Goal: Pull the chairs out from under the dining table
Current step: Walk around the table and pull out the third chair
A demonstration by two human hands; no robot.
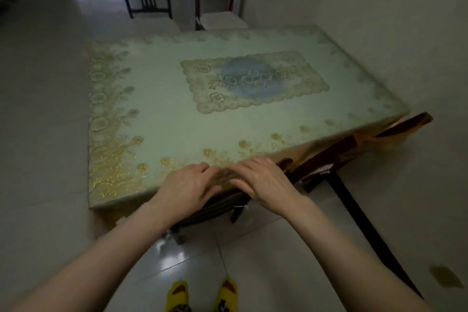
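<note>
My left hand and right hand lie side by side at the near edge of the table, fingers extended and loosely together, palms down. The chair sits tucked under that edge, directly beneath my hands; blur keeps me from telling whether my fingers touch its top rail. Another chair is tucked in to my right.

Pale glossy floor tiles underfoot, yellow slippers at the bottom edge, a brownish stain on the floor at right.
</note>
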